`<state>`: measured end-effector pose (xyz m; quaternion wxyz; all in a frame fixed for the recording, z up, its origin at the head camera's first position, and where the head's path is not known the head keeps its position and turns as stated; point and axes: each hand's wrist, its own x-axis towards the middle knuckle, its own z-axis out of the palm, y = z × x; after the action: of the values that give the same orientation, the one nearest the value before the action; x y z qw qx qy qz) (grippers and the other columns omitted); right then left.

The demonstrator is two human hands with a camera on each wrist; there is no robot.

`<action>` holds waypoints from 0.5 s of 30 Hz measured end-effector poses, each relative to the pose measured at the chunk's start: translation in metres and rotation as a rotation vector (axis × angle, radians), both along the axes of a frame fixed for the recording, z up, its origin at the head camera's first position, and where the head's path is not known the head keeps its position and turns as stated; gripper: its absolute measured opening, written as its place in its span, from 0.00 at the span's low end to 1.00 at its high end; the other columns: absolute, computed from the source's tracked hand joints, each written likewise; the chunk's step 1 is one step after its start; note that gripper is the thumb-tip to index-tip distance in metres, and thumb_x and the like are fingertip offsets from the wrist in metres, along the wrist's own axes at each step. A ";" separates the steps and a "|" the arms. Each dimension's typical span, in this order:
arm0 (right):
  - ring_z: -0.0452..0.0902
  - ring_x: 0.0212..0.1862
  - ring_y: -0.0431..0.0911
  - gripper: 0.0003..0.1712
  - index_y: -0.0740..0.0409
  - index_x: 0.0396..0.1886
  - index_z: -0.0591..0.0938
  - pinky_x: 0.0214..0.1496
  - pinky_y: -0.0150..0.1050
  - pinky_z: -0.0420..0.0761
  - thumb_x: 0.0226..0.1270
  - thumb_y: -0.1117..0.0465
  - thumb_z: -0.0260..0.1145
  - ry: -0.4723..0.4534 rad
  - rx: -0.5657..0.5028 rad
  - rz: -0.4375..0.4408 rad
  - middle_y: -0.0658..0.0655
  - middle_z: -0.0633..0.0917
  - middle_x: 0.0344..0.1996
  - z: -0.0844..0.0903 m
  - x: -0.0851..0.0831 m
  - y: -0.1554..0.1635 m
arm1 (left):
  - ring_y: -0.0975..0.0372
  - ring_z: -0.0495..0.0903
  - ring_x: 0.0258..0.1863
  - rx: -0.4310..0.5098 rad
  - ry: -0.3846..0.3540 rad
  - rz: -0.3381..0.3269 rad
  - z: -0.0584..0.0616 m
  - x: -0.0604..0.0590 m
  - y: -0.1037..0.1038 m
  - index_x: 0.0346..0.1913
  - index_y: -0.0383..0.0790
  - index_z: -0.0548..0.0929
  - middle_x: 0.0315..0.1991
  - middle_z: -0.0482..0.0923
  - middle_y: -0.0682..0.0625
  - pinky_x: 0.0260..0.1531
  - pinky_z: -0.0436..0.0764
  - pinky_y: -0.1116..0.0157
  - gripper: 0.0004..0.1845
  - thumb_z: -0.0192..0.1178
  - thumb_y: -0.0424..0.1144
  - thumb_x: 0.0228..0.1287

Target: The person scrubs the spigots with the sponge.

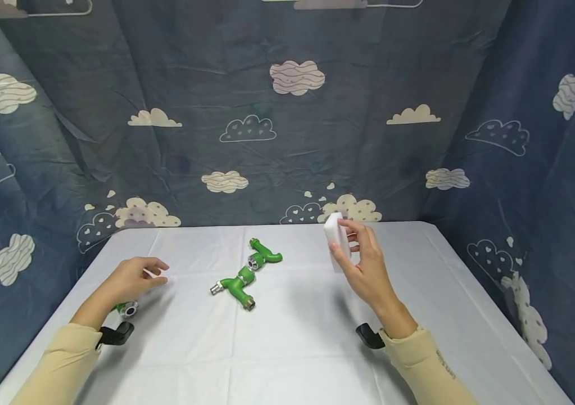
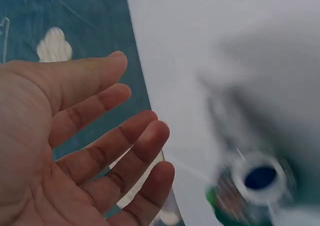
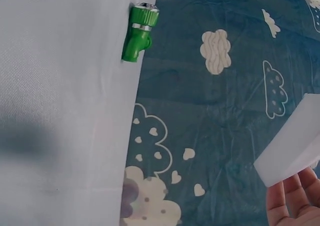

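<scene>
Sponge, white block, is up off the table in the right hand, held upright above the far right part of the cloth. Fingers pinch it from the far side w/ the thumb on the near face, as far as I can tell from the head view. Wrist cam only catches a corner of the block and a few fingertips under it.

Left hand is low over the near-left of the table, palm sort of up, fingers loose and slightly spread, holding nothing. Just under the wrist there's a small green part w/ a chrome ring; it's a blur in the left wrist view so can't say more about it.

Green tap lies mid-table, between both hands and touching neither, chrome bits at a few ends, spout end pointing toward the backdrop.

If it were me doing this bit: I'd keep the pinch near the middle of the block, since foam like that prob squashes and twists if gripped at a corner. I'd also steady the tap w/ the free hand before any rubbing, bc it looks likely to roll or skid on that cloth.

White tablecloth, and blue cloud curtain all around.
</scene>
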<state>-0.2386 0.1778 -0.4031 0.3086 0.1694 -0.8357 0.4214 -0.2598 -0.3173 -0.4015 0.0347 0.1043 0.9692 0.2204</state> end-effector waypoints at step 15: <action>0.76 0.56 0.52 0.34 0.42 0.79 0.73 0.55 0.49 0.79 0.78 0.64 0.67 -0.004 0.037 0.016 0.65 0.75 0.61 -0.004 0.011 0.021 | 0.34 0.85 0.50 -0.141 -0.065 0.069 -0.015 0.018 -0.064 0.56 0.34 0.87 0.52 0.84 0.26 0.43 0.88 0.42 0.21 0.70 0.48 0.71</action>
<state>-0.2272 0.1992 -0.4067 0.3006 0.1809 -0.8425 0.4087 -0.2422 -0.3817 -0.4163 0.0659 0.0611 0.9837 0.1560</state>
